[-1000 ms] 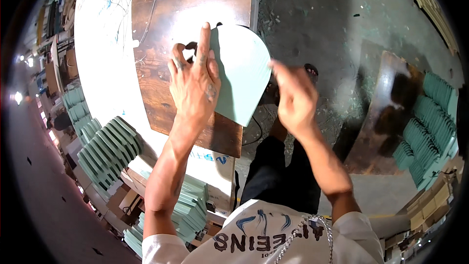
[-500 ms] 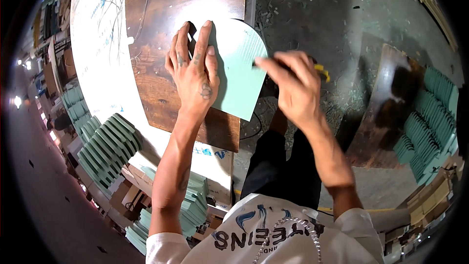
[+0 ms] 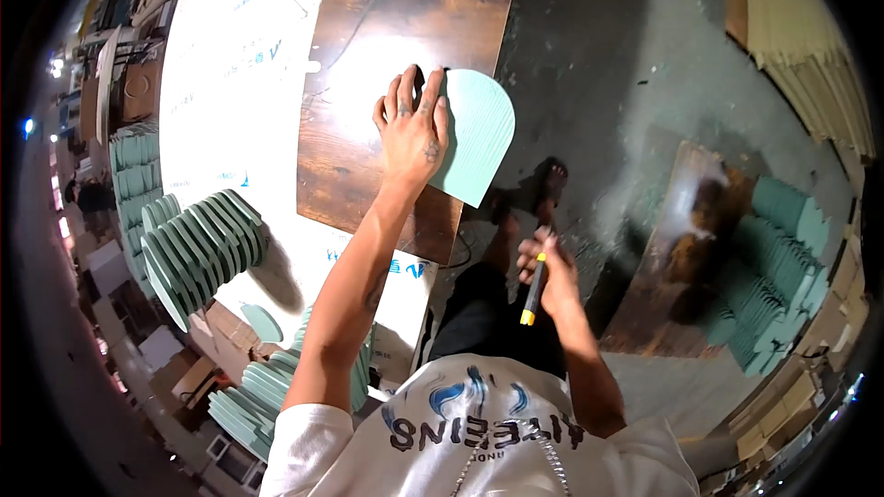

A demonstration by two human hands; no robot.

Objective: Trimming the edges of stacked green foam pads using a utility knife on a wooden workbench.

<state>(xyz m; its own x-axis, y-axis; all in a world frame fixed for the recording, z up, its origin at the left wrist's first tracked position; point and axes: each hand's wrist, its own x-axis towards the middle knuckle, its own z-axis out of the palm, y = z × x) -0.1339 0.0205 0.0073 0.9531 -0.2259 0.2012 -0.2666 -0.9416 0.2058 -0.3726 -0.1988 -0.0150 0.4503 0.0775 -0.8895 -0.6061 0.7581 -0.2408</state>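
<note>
Green board (image 3: 481, 136), on desk (image 3: 339, 164); long axis roughly twelve-to-six. Left hand (image 3: 414, 140), nearer: flat, fingers extended, gripping nothing visible; board at three o'clock. Right hand (image 3: 558, 278): curled round black-and-yellow tool (image 3: 534, 293); board at eleven o'clock.

Left hand (image 3: 412, 140) at the panel (image 3: 481, 136), right hand (image 3: 558, 281) around a tool (image 3: 534, 294)

The green, round-topped panel lies on a brown board (image 3: 336, 166), overhanging its right edge. The left hand lies along the panel's left side, fingers extended. Well apart, the right hand grips the black-and-yellow tool above the person's shorts (image 3: 470, 313). Green pieces (image 3: 198, 248) stand in a row on the white sheet (image 3: 216, 101); more stacks (image 3: 773, 290) sit at far right.
</note>
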